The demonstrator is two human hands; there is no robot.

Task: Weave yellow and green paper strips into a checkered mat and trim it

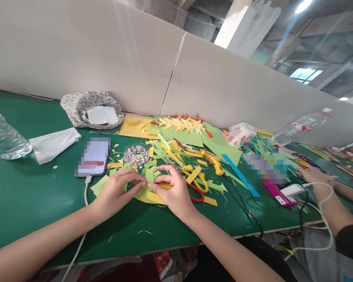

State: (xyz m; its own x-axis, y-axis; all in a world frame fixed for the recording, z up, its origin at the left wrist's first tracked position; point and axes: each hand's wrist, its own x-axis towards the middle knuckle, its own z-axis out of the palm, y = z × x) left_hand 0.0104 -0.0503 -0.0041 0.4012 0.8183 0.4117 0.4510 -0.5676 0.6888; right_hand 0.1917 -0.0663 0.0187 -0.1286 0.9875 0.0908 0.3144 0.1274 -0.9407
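Note:
Both of my hands meet over a heap of cut paper. My left hand [116,192] pinches the lower left edge of a light green paper strip [150,174], thumb against fingers. Thumb and fingers of my right hand [176,194] close on the same strip from the other side. Its folds are partly hidden by my fingertips. Yellow paper strips [153,197] lie beneath my hands. Just right of my right hand are scissors [205,185] with yellow and red handles. A clear case of googly eyes [136,155] sits beyond my fingers.
A yellow glue gun [214,161] trails a black cord. At left are a phone [94,156] on a white cable, tissue [54,145] and a water bottle [6,135]. Woven paper pieces [182,124] lie near the partition. A co-worker's arm [326,199] reaches in beside a power strip [278,194].

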